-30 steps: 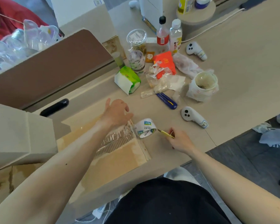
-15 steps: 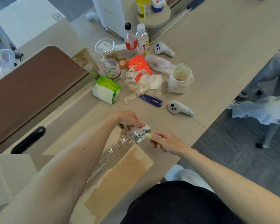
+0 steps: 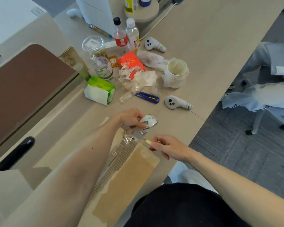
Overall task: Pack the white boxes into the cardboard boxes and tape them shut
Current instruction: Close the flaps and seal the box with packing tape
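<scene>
Closest to the person, a cardboard box [image 3: 131, 174] lies against the near edge of the table [image 3: 203, 54]. A clear tape strip [image 3: 115, 161] is laid along its top seam. No white boxes show, so I'd guess they are inside.

Just past the box's far end, the right hand [image 3: 169, 147] pinches a small yellow cutter [image 3: 148, 141] with its tip toward the tape, probably to sever it. Just beyond, the left hand [image 3: 131, 117] grips the tape roll [image 3: 148, 122] and holds it above the box's far corner, likely to keep the strip taut for the cut. The hands are close together but not touching.

Further back lie a blue knife [image 3: 147, 97], a white controller [image 3: 175, 102] and a tissue pack [image 3: 98, 90].
</scene>
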